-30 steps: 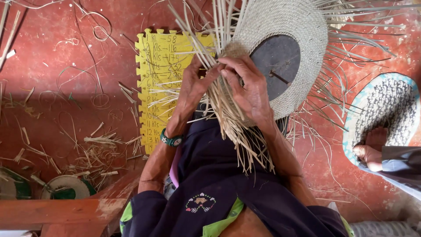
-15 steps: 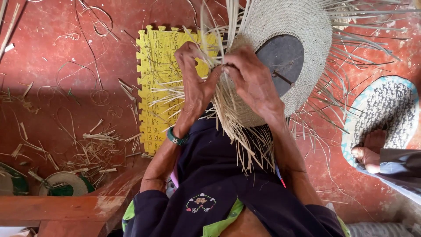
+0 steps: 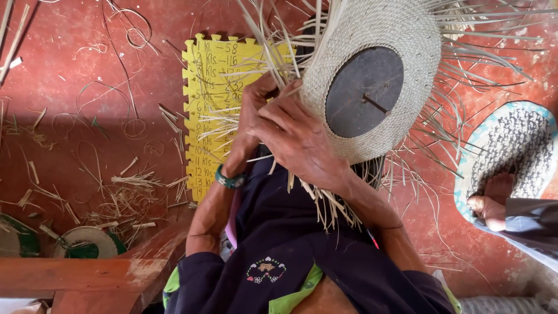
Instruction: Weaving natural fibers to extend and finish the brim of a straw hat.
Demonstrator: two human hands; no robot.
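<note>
On a red floor [image 3: 75,145] littered with straw scraps, a seated person weaves a pale straw hat [image 3: 378,35] held in the lap, its crown fitted over a dark round block [image 3: 363,92]. At the hat's near-left edge both hands work close together: the left hand [image 3: 250,125], with a green wristband [image 3: 231,179], pinches loose strands at the brim, and the right hand [image 3: 296,139] lies across it, fingers closed on the same bundle of straw. Unwoven strands fan out past the brim on every side, crowding the space to the right, where a sandalled foot [image 3: 494,203] rests on a patterned mat [image 3: 511,145]. Beneath the hands lies a yellow foam tile [image 3: 209,87]; open floor stretches left of it, while a wooden bench edge [image 3: 75,276] borders the lower left
</note>
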